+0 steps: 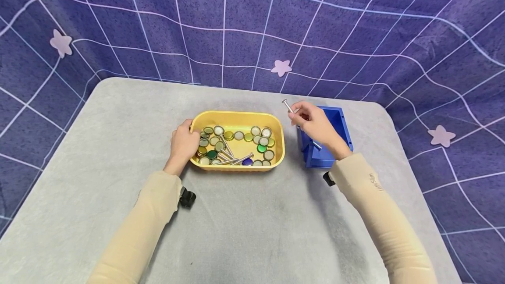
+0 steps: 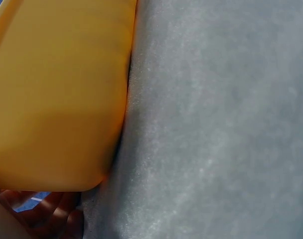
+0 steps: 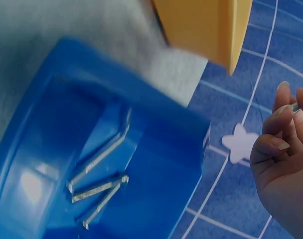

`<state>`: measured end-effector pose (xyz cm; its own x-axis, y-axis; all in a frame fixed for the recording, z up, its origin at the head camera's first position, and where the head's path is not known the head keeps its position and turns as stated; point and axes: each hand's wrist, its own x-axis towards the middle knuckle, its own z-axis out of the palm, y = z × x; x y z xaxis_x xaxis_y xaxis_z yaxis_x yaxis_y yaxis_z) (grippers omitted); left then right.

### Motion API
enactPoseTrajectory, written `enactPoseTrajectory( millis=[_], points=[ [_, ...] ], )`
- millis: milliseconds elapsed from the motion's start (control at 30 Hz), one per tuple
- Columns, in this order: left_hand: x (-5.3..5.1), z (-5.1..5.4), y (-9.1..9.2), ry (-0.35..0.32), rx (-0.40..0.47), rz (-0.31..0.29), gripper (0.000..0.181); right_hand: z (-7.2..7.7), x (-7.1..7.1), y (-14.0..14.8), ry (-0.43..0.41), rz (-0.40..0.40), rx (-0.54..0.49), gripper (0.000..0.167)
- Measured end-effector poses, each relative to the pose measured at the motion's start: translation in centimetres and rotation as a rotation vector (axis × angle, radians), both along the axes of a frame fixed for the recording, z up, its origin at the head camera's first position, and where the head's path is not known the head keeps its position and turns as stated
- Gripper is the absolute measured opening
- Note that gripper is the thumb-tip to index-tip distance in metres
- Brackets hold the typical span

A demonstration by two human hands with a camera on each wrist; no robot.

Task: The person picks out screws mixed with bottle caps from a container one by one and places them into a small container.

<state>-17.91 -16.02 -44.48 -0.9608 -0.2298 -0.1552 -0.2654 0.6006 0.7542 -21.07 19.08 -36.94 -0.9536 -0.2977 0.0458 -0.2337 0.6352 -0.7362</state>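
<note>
My left hand (image 1: 184, 141) grips the left end of a yellow tub (image 1: 236, 168), thumb over the rim. Inside lie many bottle caps (image 1: 262, 148), gold, silver, green and blue, mixed with several silver bolts (image 1: 227, 147). Between thumb and fingertips, my right hand (image 1: 315, 124) pinches one bolt (image 1: 288, 106), its flat head pointing up and left. That hand is above the back left of a blue bin (image 1: 321, 162), partly covering it. In the right wrist view, bolts (image 3: 97, 159) lie on the bin's floor; only the tip of the pinched one shows there.
Both containers stand on a grey cloth-covered table (image 1: 244, 227), the blue bin to the right of the tub with a gap between. A blue gridded curtain (image 1: 252, 21) with star shapes hangs behind the table and along its sides.
</note>
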Motion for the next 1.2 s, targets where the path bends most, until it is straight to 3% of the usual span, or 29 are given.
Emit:
enactPoseTrajectory(
  millis=[367,900,1200],
  points=[
    [0.0,0.0,0.0,-0.008,0.0,0.001,0.04,0.0,-0.4,3.8,0.057,-0.047,0.124,0.019],
    [0.0,-0.1,0.0,0.004,-0.013,-0.005,0.041,0.1,-0.5,7.2,-0.029,-0.005,0.229,0.016],
    [-0.1,-0.1,0.0,0.003,-0.008,-0.006,0.04,0.1,-0.5,8.0,-0.001,-0.004,0.515,0.02]
  ],
)
